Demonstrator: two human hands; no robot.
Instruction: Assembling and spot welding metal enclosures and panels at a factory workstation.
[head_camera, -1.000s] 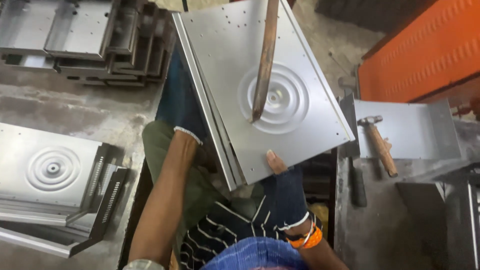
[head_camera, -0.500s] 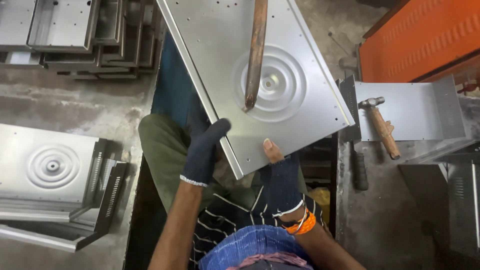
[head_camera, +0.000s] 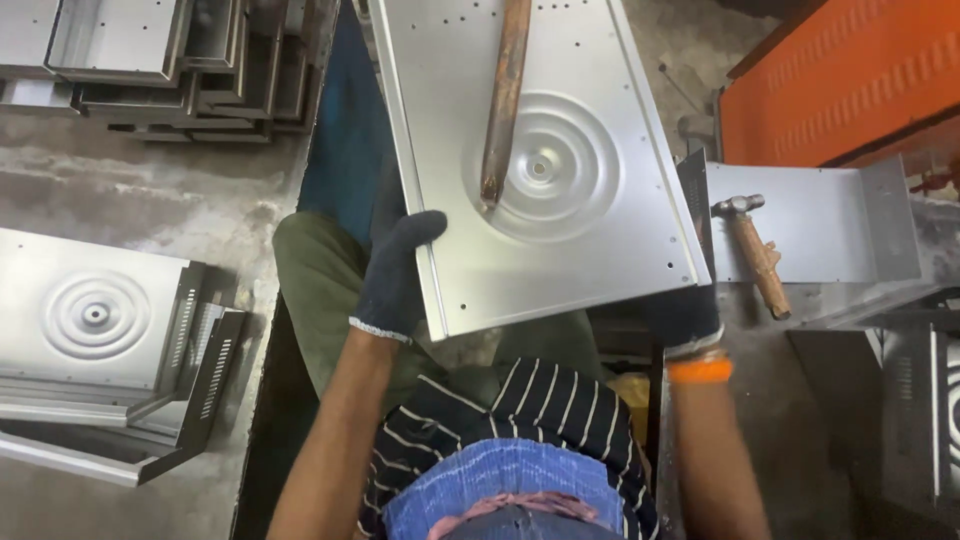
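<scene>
Sheet-metal panel (head_camera: 560, 200): flat, rectangular, dull silver with a brushed sheen, edges folded down into shallow flanges, small punched holes along the borders, and a pressed pattern of concentric rings around a central hole near its middle. It was held tilted above the person's lap, between both hands. A rusty brown bar (head_camera: 503, 100), long and narrow, lay lengthwise on the panel's face, its lower end touching the ringed pressing. The left hand (head_camera: 395, 270), in a dark knitted glove with a pale cuff, gripped the panel's left flange, thumb over the top face and fingers wrapped beneath the edge. The right hand (head_camera: 685, 315), also dark-gloved, with an orange band at the wrist, clasped the panel's lower right corner, mostly hidden under the sheet. A hammer (head_camera: 755, 255) with a wooden handle and steel head rested on a grey folded metal bracket (head_camera: 830, 225) just right of the panel. Matching ringed panels (head_camera: 95, 320) were stacked on the concrete floor to the left; an orange louvred sheet (head_camera: 850, 80) stood at upper right.
</scene>
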